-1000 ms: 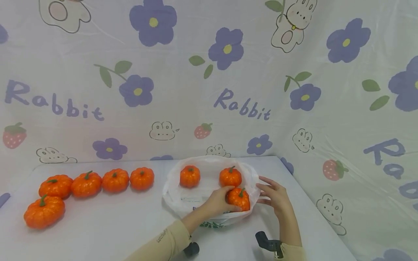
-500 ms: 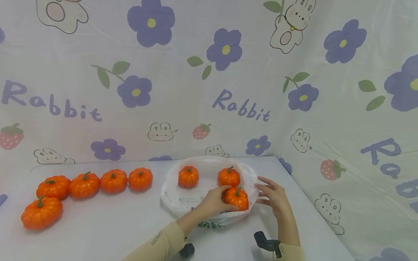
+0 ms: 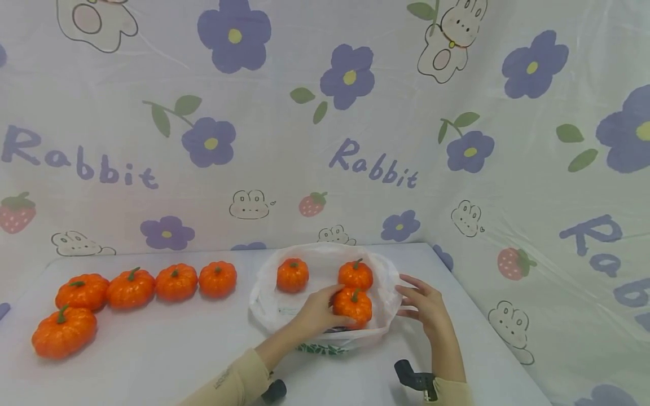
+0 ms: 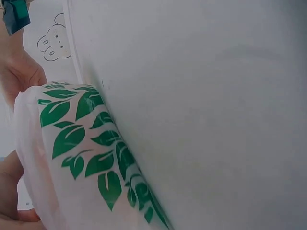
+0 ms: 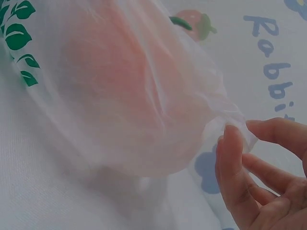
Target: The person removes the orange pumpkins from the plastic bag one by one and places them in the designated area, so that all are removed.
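Note:
A white plastic bag (image 3: 261, 307) with green leaf print lies spread open on the table. Inside it, my left hand (image 3: 316, 310) grips a small orange pumpkin (image 3: 354, 309) with a green stem, thumb at its near side and fingers behind. Just behind that one sits another pumpkin (image 3: 355, 275), and a third pumpkin (image 3: 292, 276) is at the bag's back left. At the bag's right edge, my right hand (image 3: 424, 304) pinches the thin plastic between thumb and fingertip, plain in the right wrist view. From the left wrist, the bag's leafy side (image 4: 86, 139) hides most of the held pumpkin.
Left of the bag, several pumpkins (image 3: 176, 282) stand in a row, with one pumpkin (image 3: 64, 332) nearer the front. A patterned curtain (image 3: 284, 141) hangs behind the white table (image 3: 152, 361). Dark camera mounts (image 3: 413, 376) sit at the wrists.
My left hand has moved slightly left within the bag, bringing its pumpkin along, away from the right edge. The right hand stays at the bag's edge.

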A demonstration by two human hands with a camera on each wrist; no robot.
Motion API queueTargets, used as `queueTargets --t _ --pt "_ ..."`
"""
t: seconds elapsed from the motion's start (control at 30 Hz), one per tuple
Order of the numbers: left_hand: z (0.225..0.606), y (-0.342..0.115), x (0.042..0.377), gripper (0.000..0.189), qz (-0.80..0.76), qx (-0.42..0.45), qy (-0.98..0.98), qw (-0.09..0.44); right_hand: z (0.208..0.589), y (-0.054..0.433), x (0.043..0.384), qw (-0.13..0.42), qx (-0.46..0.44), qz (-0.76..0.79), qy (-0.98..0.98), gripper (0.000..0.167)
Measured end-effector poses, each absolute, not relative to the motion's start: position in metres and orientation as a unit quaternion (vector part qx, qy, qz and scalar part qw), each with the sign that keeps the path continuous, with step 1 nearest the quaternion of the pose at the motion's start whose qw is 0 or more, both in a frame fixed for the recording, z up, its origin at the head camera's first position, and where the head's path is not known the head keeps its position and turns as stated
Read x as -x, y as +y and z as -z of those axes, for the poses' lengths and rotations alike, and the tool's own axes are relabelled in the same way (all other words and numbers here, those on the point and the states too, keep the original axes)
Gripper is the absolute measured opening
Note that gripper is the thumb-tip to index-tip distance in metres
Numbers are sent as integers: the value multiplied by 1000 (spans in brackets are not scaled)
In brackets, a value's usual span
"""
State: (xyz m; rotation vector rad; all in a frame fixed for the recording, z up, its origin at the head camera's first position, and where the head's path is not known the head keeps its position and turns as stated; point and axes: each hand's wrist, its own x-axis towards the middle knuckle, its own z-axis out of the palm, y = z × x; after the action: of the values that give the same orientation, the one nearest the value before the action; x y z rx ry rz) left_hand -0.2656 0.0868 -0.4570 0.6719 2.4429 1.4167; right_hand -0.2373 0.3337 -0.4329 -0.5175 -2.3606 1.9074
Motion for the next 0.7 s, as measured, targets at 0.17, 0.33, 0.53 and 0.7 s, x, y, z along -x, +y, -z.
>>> queueTargets --t 0.17,0.33,0.53,0.7 --pt "453 76 265 78 -494 -216 834 114 433 334 237 33 166 -622 -764 54" --pt "446 63 266 77 -493 -216 837 103 432 334 237 35 161 -629 -760 55" --pt "441 47 267 77 -485 -208 845 89 432 335 238 35 162 -631 -758 55" --pt "439 32 266 75 -486 -192 849 84 431 334 238 33 166 -628 -759 54"
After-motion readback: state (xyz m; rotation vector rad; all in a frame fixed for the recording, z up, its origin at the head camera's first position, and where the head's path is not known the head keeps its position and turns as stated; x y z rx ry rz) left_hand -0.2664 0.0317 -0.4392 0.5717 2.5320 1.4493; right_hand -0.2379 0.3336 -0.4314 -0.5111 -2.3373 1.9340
